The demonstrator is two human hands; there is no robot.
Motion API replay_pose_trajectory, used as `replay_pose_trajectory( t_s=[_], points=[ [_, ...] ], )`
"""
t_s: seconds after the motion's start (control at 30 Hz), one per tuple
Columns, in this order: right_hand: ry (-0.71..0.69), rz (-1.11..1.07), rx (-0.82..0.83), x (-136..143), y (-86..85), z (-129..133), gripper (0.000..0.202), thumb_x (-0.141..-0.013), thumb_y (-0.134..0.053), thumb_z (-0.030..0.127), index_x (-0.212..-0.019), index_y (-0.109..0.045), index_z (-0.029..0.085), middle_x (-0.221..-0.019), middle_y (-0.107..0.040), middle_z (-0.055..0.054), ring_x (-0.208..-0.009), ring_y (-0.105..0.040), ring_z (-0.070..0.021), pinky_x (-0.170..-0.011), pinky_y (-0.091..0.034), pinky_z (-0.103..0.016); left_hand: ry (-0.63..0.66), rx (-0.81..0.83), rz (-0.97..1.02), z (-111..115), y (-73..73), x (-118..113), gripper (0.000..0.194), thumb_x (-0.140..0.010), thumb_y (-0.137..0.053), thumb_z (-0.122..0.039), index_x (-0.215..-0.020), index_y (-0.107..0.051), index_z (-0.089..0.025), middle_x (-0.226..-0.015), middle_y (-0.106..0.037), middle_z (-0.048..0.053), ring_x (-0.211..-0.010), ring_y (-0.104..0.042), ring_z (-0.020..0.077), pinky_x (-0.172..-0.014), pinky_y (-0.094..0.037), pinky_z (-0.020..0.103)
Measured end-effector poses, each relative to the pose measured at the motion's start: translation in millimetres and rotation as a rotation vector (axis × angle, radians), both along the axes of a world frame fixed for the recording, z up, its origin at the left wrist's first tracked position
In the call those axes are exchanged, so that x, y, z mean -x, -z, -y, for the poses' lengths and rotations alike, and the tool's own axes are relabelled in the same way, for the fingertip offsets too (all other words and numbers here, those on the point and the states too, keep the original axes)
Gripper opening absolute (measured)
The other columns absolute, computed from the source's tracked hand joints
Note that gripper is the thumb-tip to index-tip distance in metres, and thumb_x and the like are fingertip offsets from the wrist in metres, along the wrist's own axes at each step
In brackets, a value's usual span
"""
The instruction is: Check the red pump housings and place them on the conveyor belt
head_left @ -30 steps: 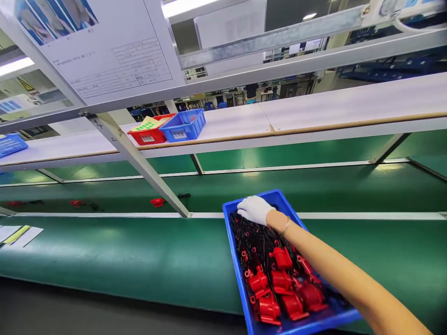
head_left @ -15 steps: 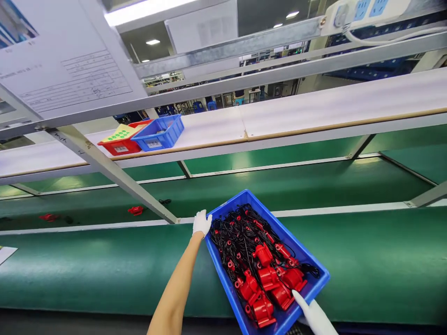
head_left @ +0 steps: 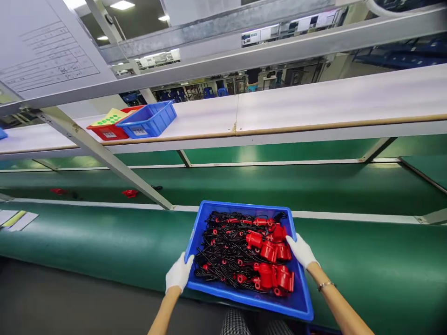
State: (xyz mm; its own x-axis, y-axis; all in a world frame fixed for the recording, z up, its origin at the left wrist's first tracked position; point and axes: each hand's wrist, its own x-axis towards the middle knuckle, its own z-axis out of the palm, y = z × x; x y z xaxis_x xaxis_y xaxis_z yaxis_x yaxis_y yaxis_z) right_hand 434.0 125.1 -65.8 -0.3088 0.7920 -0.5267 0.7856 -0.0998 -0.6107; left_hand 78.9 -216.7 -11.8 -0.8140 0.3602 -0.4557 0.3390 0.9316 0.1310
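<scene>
Cables, black and bundled, lay in a wide blue tray with a cluster of red housings gathered toward its right side; the tray was over the near edge of a green bench, its near rim jutting past, though whether it rested there or was borne up could not be told; a white-gloved left hand grasped its left wall near the front corner, thumb at the rim; a white-gloved right hand grasped the right wall, thumb over the rim beside the housings; the other fingers of both hands were largely hidden; a bracelet circled the right wrist; beyond a pale rail, one red piece lay on a green strip; above, a white shelf carried a blue bin just beside a red bin, which held a yellow sheet with green dots; papers lay far left on the bench.
</scene>
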Motion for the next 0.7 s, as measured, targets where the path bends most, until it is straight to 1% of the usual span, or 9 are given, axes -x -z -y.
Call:
replay_pose_trajectory(
  t_s=[0.07,0.13,0.27,0.33,0.4,0.5,0.53,0.6,0.7],
  points=[
    [-0.045,0.022,-0.018,13,-2.6,-17,0.043,-0.097,-0.052,0.047,-0.126,-0.057,0.015,-0.120,-0.063,-0.009,-0.108,-0.062,-0.0198,-0.098,-0.049,-0.044,-0.066,0.004,0.030,21,3.7,-27,0.060,-0.096,-0.028,-0.057,-0.139,-0.046,-0.020,-0.131,-0.065,0.013,-0.119,-0.062,0.0287,-0.095,-0.047,0.037],
    [-0.083,0.040,-0.036,23,-5.6,-25,0.040,-0.097,-0.053,0.045,-0.125,-0.058,0.016,-0.120,-0.062,-0.009,-0.106,-0.062,-0.0193,-0.096,-0.050,-0.043,-0.119,0.004,0.049,33,5.9,-44,0.062,-0.096,-0.028,-0.058,-0.140,-0.046,-0.019,-0.132,-0.065,0.014,-0.119,-0.063,0.0285,-0.094,-0.048,0.037],
    [-0.121,0.080,-0.089,27,-9.6,-22,0.039,-0.098,-0.052,0.045,-0.124,-0.058,0.016,-0.117,-0.064,-0.008,-0.102,-0.063,-0.0179,-0.093,-0.052,-0.040,-0.156,-0.007,0.066,40,6.4,-52,0.066,-0.095,-0.027,-0.059,-0.144,-0.044,-0.018,-0.134,-0.063,0.015,-0.119,-0.062,0.0298,-0.096,-0.047,0.039],
    [-0.127,0.112,-0.129,23,-13.1,-14,0.038,-0.098,-0.051,0.044,-0.121,-0.060,0.016,-0.110,-0.066,-0.007,-0.096,-0.065,-0.0165,-0.090,-0.052,-0.038,-0.145,-0.016,0.074,40,5.4,-46,0.066,-0.095,-0.028,-0.059,-0.144,-0.044,-0.017,-0.133,-0.063,0.015,-0.120,-0.061,0.0309,-0.098,-0.046,0.041],
    [-0.130,0.143,-0.199,18,-20.4,-5,0.036,-0.098,-0.050,0.041,-0.118,-0.062,0.014,-0.105,-0.069,-0.009,-0.093,-0.067,-0.0189,-0.089,-0.052,-0.037,-0.124,-0.032,0.080,37,3.5,-35,0.066,-0.095,-0.030,-0.058,-0.143,-0.045,-0.016,-0.132,-0.064,0.016,-0.121,-0.060,0.0326,-0.099,-0.045,0.043],
    [-0.134,0.153,-0.387,17,-38.2,9,0.044,-0.097,-0.043,0.037,-0.128,-0.057,0.009,-0.121,-0.064,-0.021,-0.110,-0.062,-0.0305,-0.099,-0.044,-0.047,-0.081,-0.080,0.081,27,-2.2,-13,0.062,-0.094,-0.036,-0.055,-0.138,-0.051,-0.015,-0.130,-0.064,0.018,-0.119,-0.060,0.0354,-0.099,-0.044,0.047],
    [-0.149,0.138,-0.454,21,-44.5,14,0.049,-0.097,-0.040,0.037,-0.133,-0.053,0.007,-0.130,-0.058,-0.024,-0.119,-0.057,-0.0336,-0.104,-0.039,-0.050,-0.061,-0.105,0.078,21,-5.4,-5,0.059,-0.093,-0.040,-0.052,-0.135,-0.053,-0.014,-0.129,-0.064,0.018,-0.119,-0.060,0.0360,-0.100,-0.044,0.048],
    [-0.231,0.076,-0.539,35,-54.4,23,0.053,-0.098,-0.037,0.040,-0.137,-0.050,0.008,-0.141,-0.050,-0.021,-0.129,-0.048,-0.0338,-0.111,-0.030,-0.051,-0.013,-0.178,0.060,6,-14.1,10,0.052,-0.091,-0.046,-0.045,-0.130,-0.057,-0.011,-0.129,-0.062,0.020,-0.123,-0.055,0.0371,-0.105,-0.039,0.049],
    [-0.406,-0.021,-0.512,70,-56.1,36,0.045,-0.095,-0.044,0.045,-0.125,-0.062,0.017,-0.130,-0.062,-0.013,-0.124,-0.053,-0.0286,-0.113,-0.031,-0.044,0.061,-0.343,0.031,-28,-30.0,24,0.051,-0.093,-0.043,-0.040,-0.133,-0.053,-0.011,-0.136,-0.054,0.020,-0.134,-0.043,0.0373,-0.114,-0.026,0.053]
  ],
)
